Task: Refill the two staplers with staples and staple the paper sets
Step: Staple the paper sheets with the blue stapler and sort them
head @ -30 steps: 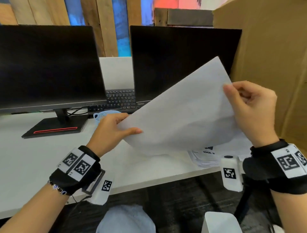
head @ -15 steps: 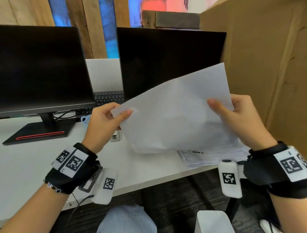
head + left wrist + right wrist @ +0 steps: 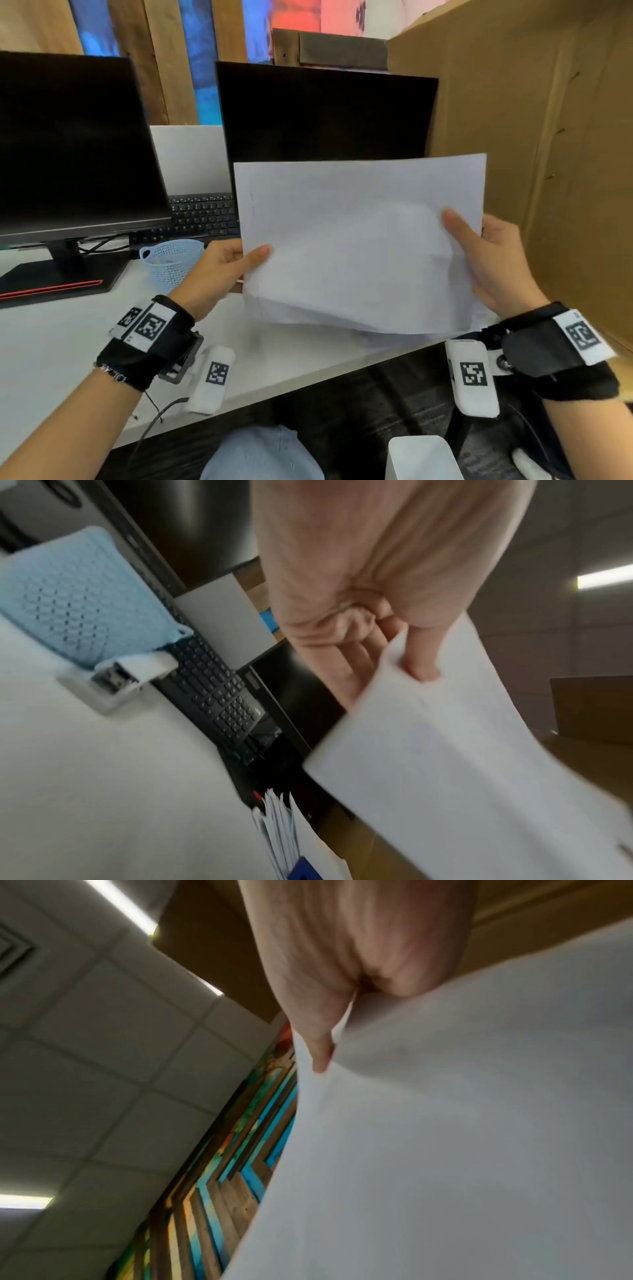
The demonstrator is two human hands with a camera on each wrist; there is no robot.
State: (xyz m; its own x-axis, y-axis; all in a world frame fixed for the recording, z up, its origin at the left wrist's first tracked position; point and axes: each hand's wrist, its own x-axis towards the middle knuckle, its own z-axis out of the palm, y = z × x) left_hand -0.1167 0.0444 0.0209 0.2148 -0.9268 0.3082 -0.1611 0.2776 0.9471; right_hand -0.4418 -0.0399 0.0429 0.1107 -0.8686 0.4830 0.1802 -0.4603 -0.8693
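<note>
- Paper set (image 3: 356,246) has swung from tilted to level and upright between my hands, above the desk (image 3: 51,342).
- Left hand (image 3: 219,270) and right hand (image 3: 493,260) each pinch one side edge.
- Stapler (image 3: 130,674) lies apart, beyond my left fingers; I judge stapling comes next.

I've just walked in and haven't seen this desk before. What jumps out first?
White paper held up in mid-frame, the left hand pinching its left edge and the right hand its right. Behind it stand two dark monitors; a blue basket sits left on the desk.
</note>
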